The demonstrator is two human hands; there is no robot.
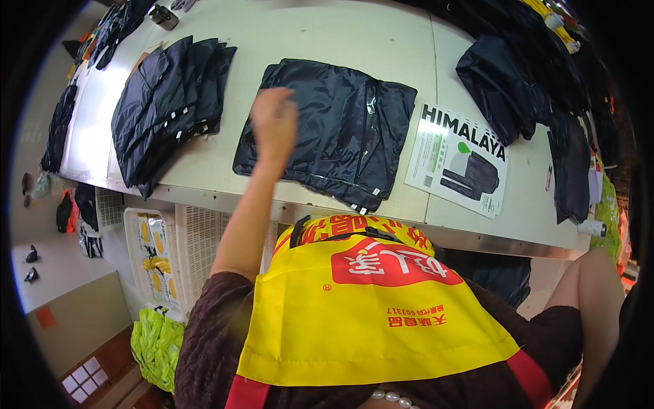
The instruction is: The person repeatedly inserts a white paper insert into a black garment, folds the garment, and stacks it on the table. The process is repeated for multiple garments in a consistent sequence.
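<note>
A folded, shiny dark garment (pixel 320 126) lies flat on the pale worktable (pixel 327 27) in front of me, with small white tags along its near edge. Over its left part is my left hand (pixel 274 126), fingers pointing away from me. Motion smears those fingers, so I cannot make out whether they grip the fabric. On the right my bare arm is bent, and its hand is out of sight. Beside the garment's right edge lies a white printed sheet (pixel 436 146) with a picture of a dark jacket.
Several folded dark garments (pixel 174 102) overlap in a fan at the left. More dark clothing (pixel 497 88) is heaped at the right. A small dark container (pixel 163 17) stands at the far left. Below the table edge are white plastic baskets (pixel 197 232) and a bright green bag (pixel 158 347).
</note>
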